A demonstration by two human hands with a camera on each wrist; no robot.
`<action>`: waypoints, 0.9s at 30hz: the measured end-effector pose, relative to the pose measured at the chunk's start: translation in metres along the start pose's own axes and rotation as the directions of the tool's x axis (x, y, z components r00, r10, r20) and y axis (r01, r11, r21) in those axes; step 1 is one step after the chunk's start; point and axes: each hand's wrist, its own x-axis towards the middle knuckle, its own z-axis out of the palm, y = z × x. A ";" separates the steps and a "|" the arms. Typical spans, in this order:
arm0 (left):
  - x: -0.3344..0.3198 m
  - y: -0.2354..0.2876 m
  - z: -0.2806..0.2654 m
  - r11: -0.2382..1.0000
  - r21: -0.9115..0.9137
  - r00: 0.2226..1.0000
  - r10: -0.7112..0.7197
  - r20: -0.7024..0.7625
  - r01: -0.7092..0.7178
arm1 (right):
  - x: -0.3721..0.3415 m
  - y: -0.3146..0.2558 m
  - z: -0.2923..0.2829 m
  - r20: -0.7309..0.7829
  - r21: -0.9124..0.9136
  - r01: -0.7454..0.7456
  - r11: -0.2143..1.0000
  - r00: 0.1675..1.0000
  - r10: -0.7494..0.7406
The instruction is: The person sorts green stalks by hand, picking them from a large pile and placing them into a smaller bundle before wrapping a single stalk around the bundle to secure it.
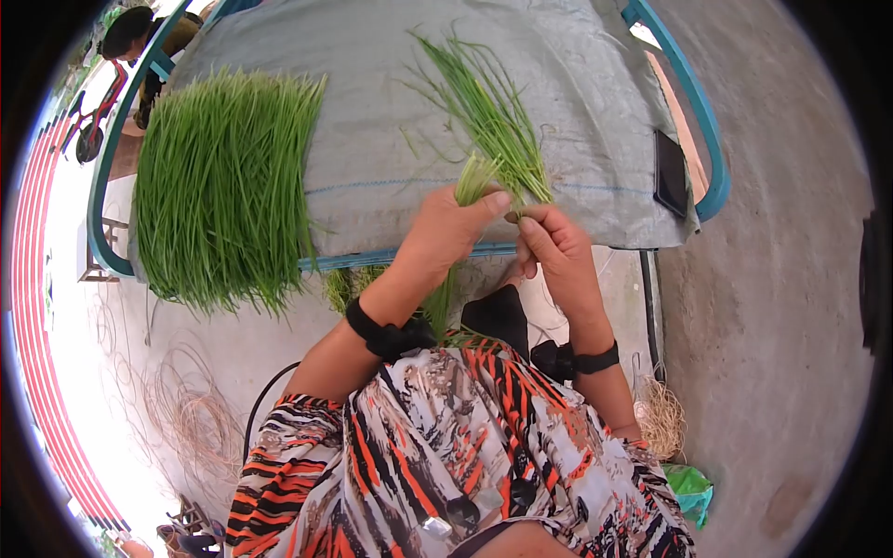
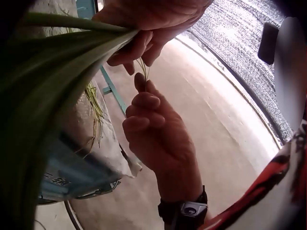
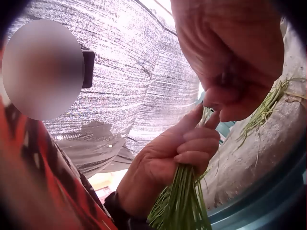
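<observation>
A bunch of green chives [image 3: 184, 201] is gripped in my left hand [image 1: 437, 232], its long leaves hanging below the fist and its pale stem ends [image 1: 476, 177] poking out above. Close against it, my right hand [image 1: 566, 259] pinches a few thin pale strands [image 2: 145, 72] between thumb and forefinger. The fingertips of both hands nearly meet in front of the table edge. Just beyond them a loose, smaller pile of chives [image 1: 488, 107] lies on the grey sheet [image 1: 372, 139], stems toward me. In the right wrist view, my right hand [image 3: 230, 57] partly covers the pinched spot.
A wide, neatly laid stack of chives [image 1: 223, 186] covers the table's left side, leaf tips hanging over the edge. A black phone [image 1: 670, 174] lies near the right edge. Blue metal rails [image 1: 702, 121] flank the table. Another person [image 1: 139, 42] is at the far left.
</observation>
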 end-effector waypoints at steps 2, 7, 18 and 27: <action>0.001 -0.001 0.001 1.000 -0.017 1.000 0.011 -0.009 -0.011 | 0.000 0.001 0.001 0.006 0.013 -0.004 1.000 1.000 0.004; 0.003 -0.004 0.003 0.999 0.042 1.000 0.025 -0.008 -0.024 | -0.001 0.001 0.000 -0.005 0.053 -0.013 0.999 1.000 0.013; 0.001 0.001 -0.003 0.984 -0.161 0.995 0.066 -0.080 -0.079 | 0.002 0.000 0.002 -0.047 0.081 0.035 0.996 0.998 -0.031; -0.002 0.011 -0.013 0.971 -0.192 0.985 0.119 -0.126 -0.142 | -0.011 0.017 -0.012 0.156 -0.351 -0.144 0.925 0.965 0.209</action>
